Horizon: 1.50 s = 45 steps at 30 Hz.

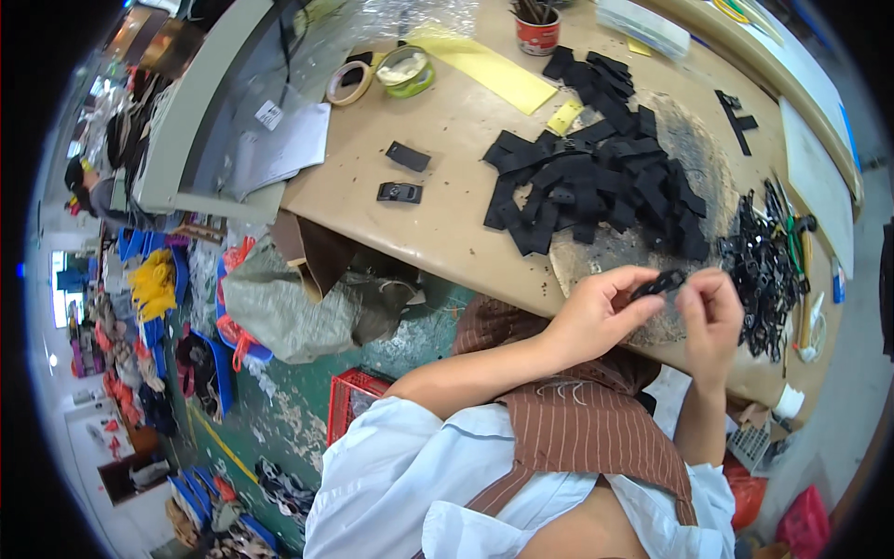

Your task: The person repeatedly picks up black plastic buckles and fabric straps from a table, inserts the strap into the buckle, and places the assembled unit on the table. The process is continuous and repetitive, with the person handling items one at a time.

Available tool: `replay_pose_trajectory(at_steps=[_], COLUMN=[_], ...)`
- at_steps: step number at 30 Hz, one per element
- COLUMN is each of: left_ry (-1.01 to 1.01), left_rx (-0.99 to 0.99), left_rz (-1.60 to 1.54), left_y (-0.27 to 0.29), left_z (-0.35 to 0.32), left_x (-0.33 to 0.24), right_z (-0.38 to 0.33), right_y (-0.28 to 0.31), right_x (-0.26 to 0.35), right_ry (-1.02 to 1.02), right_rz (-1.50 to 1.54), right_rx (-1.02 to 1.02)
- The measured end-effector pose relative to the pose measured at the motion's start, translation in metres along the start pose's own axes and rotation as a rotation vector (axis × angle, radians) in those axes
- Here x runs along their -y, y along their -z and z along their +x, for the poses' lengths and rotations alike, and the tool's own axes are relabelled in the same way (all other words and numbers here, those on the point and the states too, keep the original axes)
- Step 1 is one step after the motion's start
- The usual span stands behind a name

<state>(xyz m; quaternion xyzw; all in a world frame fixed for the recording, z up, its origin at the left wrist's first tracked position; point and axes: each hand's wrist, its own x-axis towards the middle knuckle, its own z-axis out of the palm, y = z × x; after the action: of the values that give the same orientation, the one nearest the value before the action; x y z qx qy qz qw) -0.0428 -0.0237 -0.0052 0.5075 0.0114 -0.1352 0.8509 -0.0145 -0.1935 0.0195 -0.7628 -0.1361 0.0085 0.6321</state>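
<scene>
Workbench clutter fills most of my view: a tan table [447, 140] curves away from me, and beyond its near edge the green floor shows, with a red crate [354, 401] down by my sleeve. Both my hands meet over the table's near edge, just in front of my chest. My left hand [596, 312] is curled, thumb and forefinger pinched on one end of a small black clip [659, 282]; my right hand [712, 312] is curled too, its fingertips closed on the other end. So the clip sits between the two hands, raised a little above the tabletop and touching both. Right behind it, farther from me, lies a big heap of black straps [596, 182], spread over a dark, worn patch of the surface. To the right of my right hand sits a pile of black buckles [759, 270], close by, with a few tools beside it whose kind I cannot make out. Well off to the left lie two loose black pieces [400, 172], apart from the heap. At the far edge stand a roll of tape [349, 82], a green-rimmed dish [407, 70] and a red cup [537, 33] of sticks, next to a yellow sheet [494, 70].
</scene>
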Motion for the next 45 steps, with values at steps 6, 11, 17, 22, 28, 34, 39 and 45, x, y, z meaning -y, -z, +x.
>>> replay_pose_trajectory(at_steps=[6, 11, 17, 22, 28, 34, 39, 45], left_ry=[0.262, 0.367, 0.394, 0.405, 0.073, 0.130, 0.105, 0.102], left_rx=[0.177, 0.228, 0.202, 0.183, -0.020, 0.020, 0.188, 0.227], left_rz=[0.063, 0.103, 0.234, 0.238, -0.019, 0.175, 0.355, 0.448], left_y=[0.020, 0.026, 0.030, 0.033, 0.029, 0.036, 0.045, 0.046], left_z=[-0.011, -0.024, -0.031, -0.031, -0.031, -0.035, -0.044, -0.049], left_x=[-0.024, -0.032, -0.030, -0.027, 0.005, -0.023, -0.027, -0.030], right_z=[0.006, 0.004, -0.001, -0.013, -0.035, -0.027, 0.003, 0.003], right_y=[0.004, 0.008, 0.002, -0.005, -0.042, -0.034, -0.013, -0.014], right_x=[0.027, 0.028, 0.026, 0.014, -0.005, 0.005, 0.019, 0.018], right_ry=[0.274, 0.474, 0.568, 0.563, 0.444, 0.027, 0.194, 0.156], right_rz=[-0.296, -0.375, -0.414, -0.373, -0.427, 0.082, -0.096, 0.008], right_rx=[0.291, 0.473, 0.501, 0.475, 0.053, 0.151, 0.630, 0.725])
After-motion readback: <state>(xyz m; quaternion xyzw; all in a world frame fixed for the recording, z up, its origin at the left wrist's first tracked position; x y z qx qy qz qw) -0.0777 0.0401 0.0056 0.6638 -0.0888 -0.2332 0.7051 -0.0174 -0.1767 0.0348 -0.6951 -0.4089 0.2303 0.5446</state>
